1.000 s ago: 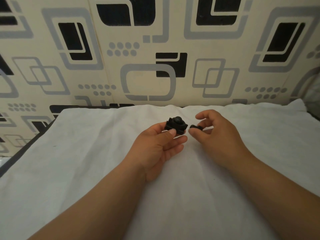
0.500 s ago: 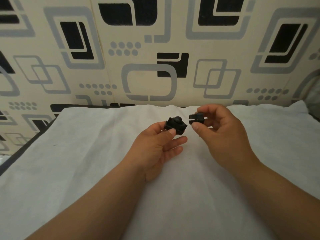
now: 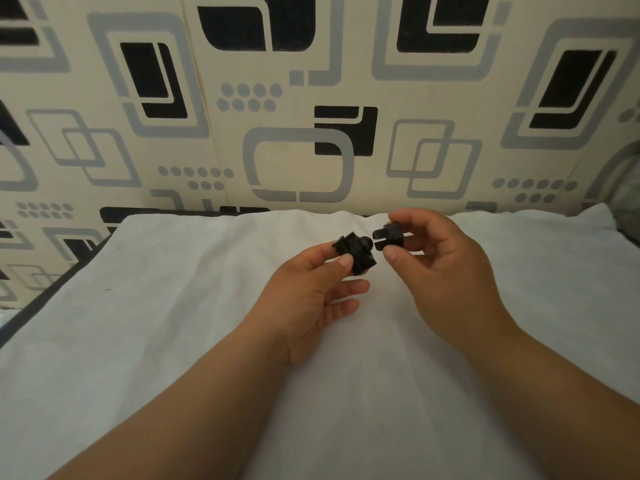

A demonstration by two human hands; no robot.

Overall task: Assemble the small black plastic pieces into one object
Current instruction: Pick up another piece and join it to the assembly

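My left hand point(image 3: 311, 292) pinches a black plastic block point(image 3: 356, 252) between thumb and fingers; the block has ribbed sides and a rounded knob at its top right. My right hand point(image 3: 440, 271) grips a smaller black plastic piece point(image 3: 388, 235) with a slotted end that faces the block. The slotted end sits just right of the knob, with a narrow gap between them. Both hands hover above a white cloth point(image 3: 173, 341).
The white cloth covers a flat surface with a dark edge point(image 3: 41, 303) along its left side. A wall with grey and black patterned panels point(image 3: 298, 133) rises right behind the cloth.
My right hand lifted the small piece off the cloth and brought it up and left, close to the knob of the block. My left hand barely moved.
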